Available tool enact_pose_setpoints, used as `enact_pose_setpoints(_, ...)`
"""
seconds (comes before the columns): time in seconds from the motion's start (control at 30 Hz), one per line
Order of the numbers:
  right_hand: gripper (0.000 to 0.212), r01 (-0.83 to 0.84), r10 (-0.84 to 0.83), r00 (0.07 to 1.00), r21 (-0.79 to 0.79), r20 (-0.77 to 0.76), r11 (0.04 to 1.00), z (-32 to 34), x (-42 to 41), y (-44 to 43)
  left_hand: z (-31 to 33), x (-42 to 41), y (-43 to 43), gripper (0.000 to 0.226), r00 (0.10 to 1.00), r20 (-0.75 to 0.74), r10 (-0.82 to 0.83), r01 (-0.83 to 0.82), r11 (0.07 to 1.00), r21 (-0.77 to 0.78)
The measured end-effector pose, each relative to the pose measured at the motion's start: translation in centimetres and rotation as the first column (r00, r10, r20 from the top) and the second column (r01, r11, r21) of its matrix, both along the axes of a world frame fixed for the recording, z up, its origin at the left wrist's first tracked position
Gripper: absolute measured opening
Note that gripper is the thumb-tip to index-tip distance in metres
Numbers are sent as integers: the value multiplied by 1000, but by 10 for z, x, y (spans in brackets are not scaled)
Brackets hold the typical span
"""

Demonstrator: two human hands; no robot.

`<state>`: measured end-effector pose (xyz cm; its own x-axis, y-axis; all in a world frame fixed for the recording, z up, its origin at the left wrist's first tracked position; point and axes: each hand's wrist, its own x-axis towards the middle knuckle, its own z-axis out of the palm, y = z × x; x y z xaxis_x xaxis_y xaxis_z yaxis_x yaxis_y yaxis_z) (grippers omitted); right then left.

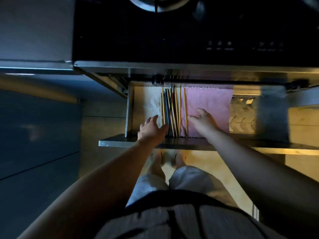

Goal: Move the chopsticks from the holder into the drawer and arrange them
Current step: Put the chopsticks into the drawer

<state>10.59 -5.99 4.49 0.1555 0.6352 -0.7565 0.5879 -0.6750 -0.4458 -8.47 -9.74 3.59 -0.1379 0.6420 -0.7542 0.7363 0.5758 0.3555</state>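
Observation:
An open drawer (129,109) sits pulled out below a dark stove top. Several chopsticks (170,109), yellow, dark and one reddish, lie lengthwise in a loose bunch between a white cloth (148,100) and a pink cloth (207,99). One yellow chopstick (185,107) lies apart, on the pink cloth's left edge. My left hand (151,125) rests on the white cloth, fingers straight, thumb side against the bunch's near ends. My right hand (202,119) hovers over the pink cloth, fingers spread, fingertips near the lone chopstick. No holder is in view.
A metal rack with arrow-shaped cut-outs (241,116) fills the drawer's right part. The drawer's front edge (120,143) juts toward my legs. A grey counter (34,31) lies at left, the black cooktop (189,31) above. My feet stand on a wooden floor.

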Motion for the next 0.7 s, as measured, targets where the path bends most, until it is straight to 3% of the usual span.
enact_pose_setpoints(0.17,58,-225,225,974,88,13,970,54,7,-10,66,-14,-9,64,999,-31,8,-6,999,47)
enact_pose_setpoints(0.27,51,-395,387,919,219,80,892,83,10,-16,98,-18,-21,66,992,-110,-63,81,982,169)
enact_pose_setpoints(0.43,45,-690,597,721,449,352,568,125,14,-27,136,-11,-58,64,952,-286,-106,220,887,406)
enact_pose_setpoints(0.53,48,-795,663,587,485,465,363,141,16,-31,150,-1,-85,63,942,-335,-5,175,860,480)
enact_pose_setpoints(0.7,59,-867,723,422,476,547,147,160,6,-43,166,12,-128,70,907,-394,151,75,862,502)
